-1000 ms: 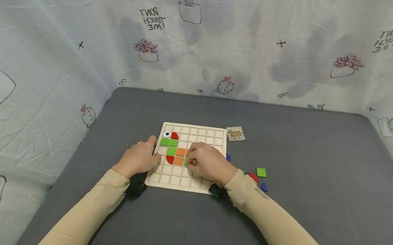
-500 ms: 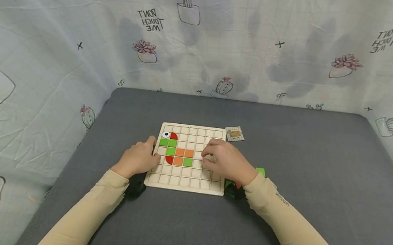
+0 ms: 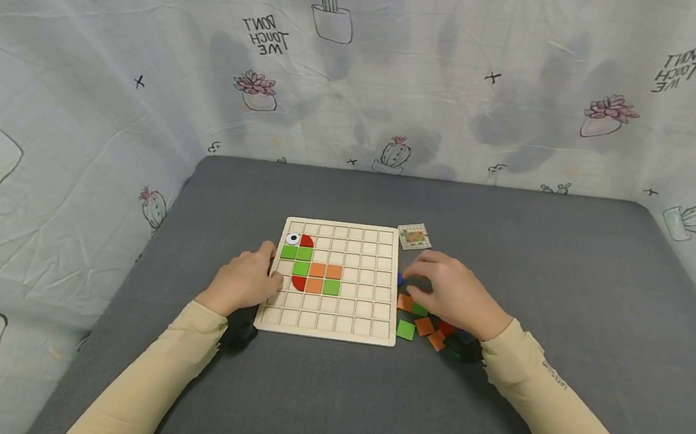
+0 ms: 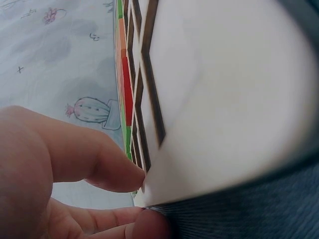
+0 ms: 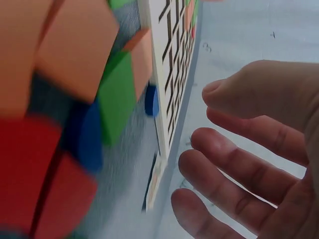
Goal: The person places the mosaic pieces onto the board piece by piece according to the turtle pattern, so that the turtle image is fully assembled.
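Grid board (image 3: pixel 361 320) on worktop (image 3: pixel 325 402), coloured tiles (image 3: pixel 301 268) set at its left; left edge pinched by left hand (image 3: pixel 245 278). Right hand (image 3: pixel 459 293): fingers loosely bent, apart from thumb, empty, near loose tiles (image 3: pixel 423 326) right of board.

The left fingers (image 3: pixel 263 254) partly hide the board (image 3: pixel 346 306).

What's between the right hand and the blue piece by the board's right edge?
Nothing visible: the right wrist view shows an open gap between the right hand and the blue piece. An orange tile lies nearby, not over it.
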Motion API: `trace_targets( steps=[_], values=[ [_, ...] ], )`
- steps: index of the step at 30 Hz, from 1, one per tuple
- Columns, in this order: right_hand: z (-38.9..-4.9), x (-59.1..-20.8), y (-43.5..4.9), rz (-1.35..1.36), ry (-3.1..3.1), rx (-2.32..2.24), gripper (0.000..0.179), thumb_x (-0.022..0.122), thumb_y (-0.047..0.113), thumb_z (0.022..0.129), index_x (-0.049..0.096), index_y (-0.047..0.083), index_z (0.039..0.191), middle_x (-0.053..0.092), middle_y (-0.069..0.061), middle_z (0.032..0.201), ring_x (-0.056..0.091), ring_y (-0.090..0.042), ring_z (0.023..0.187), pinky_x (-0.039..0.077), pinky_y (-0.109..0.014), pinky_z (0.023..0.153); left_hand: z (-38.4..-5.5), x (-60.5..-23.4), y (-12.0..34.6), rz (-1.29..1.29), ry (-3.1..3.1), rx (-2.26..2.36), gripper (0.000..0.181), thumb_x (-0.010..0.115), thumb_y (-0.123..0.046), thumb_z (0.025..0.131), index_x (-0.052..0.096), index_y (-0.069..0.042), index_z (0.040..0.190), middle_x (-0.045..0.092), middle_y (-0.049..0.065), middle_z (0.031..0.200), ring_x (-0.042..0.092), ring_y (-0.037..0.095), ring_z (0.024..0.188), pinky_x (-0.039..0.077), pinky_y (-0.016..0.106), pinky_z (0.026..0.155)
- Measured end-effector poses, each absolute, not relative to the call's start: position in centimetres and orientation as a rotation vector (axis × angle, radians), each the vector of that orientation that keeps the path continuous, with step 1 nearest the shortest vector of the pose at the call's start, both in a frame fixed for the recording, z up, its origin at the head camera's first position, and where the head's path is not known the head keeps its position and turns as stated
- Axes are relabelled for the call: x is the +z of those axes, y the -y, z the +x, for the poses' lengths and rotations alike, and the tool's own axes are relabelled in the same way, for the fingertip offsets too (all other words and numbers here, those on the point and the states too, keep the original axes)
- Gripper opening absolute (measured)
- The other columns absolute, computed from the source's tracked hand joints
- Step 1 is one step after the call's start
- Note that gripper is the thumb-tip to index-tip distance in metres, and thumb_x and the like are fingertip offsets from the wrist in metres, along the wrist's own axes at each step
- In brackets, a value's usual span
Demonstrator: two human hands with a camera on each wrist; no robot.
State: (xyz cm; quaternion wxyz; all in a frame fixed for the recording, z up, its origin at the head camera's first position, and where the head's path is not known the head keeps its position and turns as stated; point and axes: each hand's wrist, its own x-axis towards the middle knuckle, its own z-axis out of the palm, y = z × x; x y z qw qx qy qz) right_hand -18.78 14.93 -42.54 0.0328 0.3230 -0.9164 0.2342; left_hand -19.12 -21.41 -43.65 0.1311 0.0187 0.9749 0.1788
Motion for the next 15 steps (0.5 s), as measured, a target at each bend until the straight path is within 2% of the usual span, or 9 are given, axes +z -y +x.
trace_targets(
  steps=[9, 15],
  values=[
    [-18.1, -42.5, -18.2, 0.901, 2.883, 0.672, 0.021, 0.08, 0.007, 0.088, 0.079, 0.009, 0.108, 0.069, -0.006, 0.108, 0.067, -0.022, 0.088, 0.055, -0.038, 0.074, -19.0, -43.7, 21.4, 0.07, -2.836, 0.53, 0.05, 0.056, -0.023, 0.099, 0.045, 0.002, 0.141, 0.067, 0.018, 0.097, 0.058, 0.026, 0.065, 0.042, 0.036, 0.054],
    [-18.0, -42.5, -19.8, 0.874, 2.907, 0.641, 0.023, 0.08, 0.005, 0.087, 0.079, 0.009, 0.109, 0.069, -0.007, 0.108, 0.067, -0.024, 0.09, 0.056, -0.041, 0.077, -19.1, -43.8, 21.5, 0.066, -2.835, 0.54, 0.049, 0.056, -0.023, 0.098, 0.045, 0.002, 0.139, 0.065, 0.016, 0.091, 0.058, 0.026, 0.064, 0.042, 0.036, 0.053]
  ],
)
